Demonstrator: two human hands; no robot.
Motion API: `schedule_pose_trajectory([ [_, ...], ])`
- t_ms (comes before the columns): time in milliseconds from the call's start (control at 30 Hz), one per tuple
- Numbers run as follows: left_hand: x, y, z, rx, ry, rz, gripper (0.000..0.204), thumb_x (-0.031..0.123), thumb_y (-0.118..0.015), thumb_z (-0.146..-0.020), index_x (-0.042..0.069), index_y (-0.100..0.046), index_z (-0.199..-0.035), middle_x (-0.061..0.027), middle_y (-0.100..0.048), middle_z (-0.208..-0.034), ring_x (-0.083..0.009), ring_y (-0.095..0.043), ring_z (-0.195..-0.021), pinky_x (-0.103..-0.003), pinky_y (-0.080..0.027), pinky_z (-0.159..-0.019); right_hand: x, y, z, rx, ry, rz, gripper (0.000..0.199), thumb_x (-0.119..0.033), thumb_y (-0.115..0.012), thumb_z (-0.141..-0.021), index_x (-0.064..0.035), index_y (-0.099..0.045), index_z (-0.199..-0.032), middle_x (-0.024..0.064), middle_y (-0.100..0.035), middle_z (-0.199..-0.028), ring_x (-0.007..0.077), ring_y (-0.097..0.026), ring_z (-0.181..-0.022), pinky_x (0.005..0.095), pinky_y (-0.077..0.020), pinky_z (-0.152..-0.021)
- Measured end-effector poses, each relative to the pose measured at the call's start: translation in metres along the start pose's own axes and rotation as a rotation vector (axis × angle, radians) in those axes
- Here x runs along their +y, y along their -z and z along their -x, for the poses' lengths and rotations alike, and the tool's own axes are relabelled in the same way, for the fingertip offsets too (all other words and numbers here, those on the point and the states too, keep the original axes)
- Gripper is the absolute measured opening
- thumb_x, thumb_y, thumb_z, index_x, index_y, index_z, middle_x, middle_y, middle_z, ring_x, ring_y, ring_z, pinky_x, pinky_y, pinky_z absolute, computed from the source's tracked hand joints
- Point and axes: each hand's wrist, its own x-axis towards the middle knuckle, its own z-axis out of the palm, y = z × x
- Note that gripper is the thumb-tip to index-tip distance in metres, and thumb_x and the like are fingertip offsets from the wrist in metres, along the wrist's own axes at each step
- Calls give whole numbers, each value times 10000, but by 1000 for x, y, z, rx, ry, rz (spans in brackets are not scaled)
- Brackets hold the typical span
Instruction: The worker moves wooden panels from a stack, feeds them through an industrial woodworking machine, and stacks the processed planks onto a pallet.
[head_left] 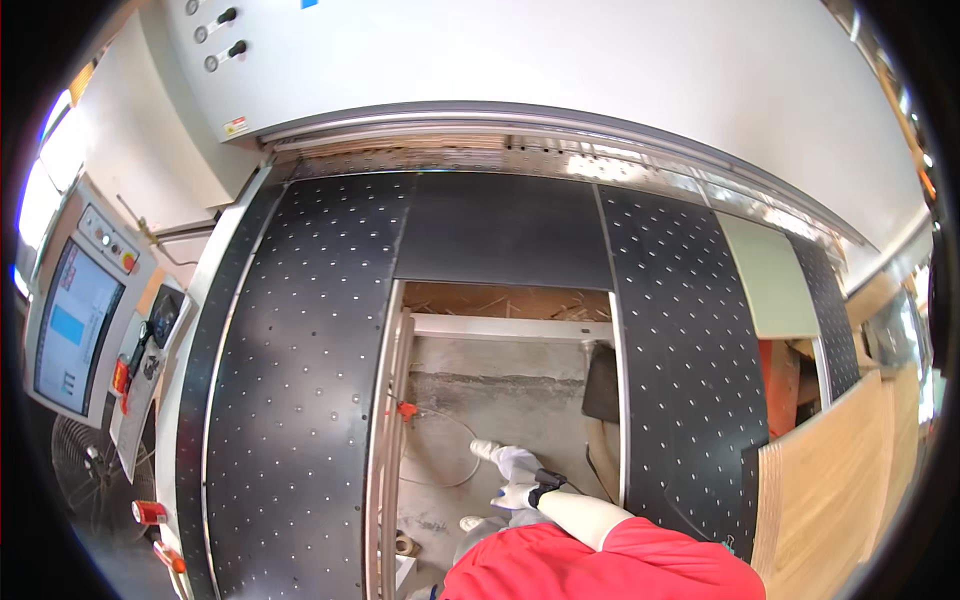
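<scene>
My right hand (512, 497) wears a whitish glove and hangs low before my body, over the gap between two black machine tables. A black band (546, 483) circles the wrist. No object shows in this hand, but its fingers are too small and partly hidden to read. My left hand is out of sight. To the left of the gap lies the black table with rows of small studs (300, 380); a similar studded table (685, 360) borders it on the right. My feet (484, 449) stand on the concrete floor below.
A plain black panel (505, 230) bridges the tables at the far end, before a large white machine (560, 60). Wooden boards (820, 480) and a pale green panel (768, 275) lie right. At left are a control screen (75, 330), fan (85, 460) and red can (150, 512).
</scene>
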Motion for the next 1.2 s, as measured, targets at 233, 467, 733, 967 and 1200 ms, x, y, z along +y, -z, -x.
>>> schedule_pose_trajectory([
  [233,10,-25,34,126,-52,849,931,725,-590,-892,144,-345,-1577,-84,-424,-1594,-268,-428,-1418,-517,-468,-1054,47,108,-89,239,-348,-226,684,-547,-588,-878,-40,-654,-1333,241,-595,-1403,369,-541,-1356,429,-429,-1117],
  [467,127,-59,25,493,-63,1329,527,440,-558,-1026,61,-586,-1392,-100,-664,-1312,-228,-615,-1176,-333,-465,-1017,-21,200,-165,24,-121,401,779,-604,-535,-908,25,-605,-1362,273,-536,-1448,415,-466,-1404,458,-348,-1178],
  [733,98,-156,27,832,33,1990,483,452,-600,-1005,61,-646,-1286,-45,-698,-1125,-154,-627,-1016,-299,-485,-928,-117,156,-250,12,157,959,728,-571,-595,-867,15,-661,-1292,294,-620,-1333,431,-535,-1332,436,-430,-1107],
  [967,69,-302,-33,822,270,2843,305,483,-602,-988,179,-625,-981,-17,-596,-767,-207,-559,-654,-381,-443,-576,-203,-17,-290,-287,814,1271,521,-479,-569,-955,-35,-706,-1189,246,-705,-1207,407,-620,-1219,428,-490,-1008],
  [1200,-19,-423,-62,1175,414,2369,635,568,-590,-948,29,-659,-1275,-204,-696,-1231,-331,-651,-1153,-424,-506,-952,-199,-296,-66,-682,690,1262,518,-459,-627,-951,-5,-712,-1187,200,-748,-1118,313,-712,-1036,391,-538,-895],
])
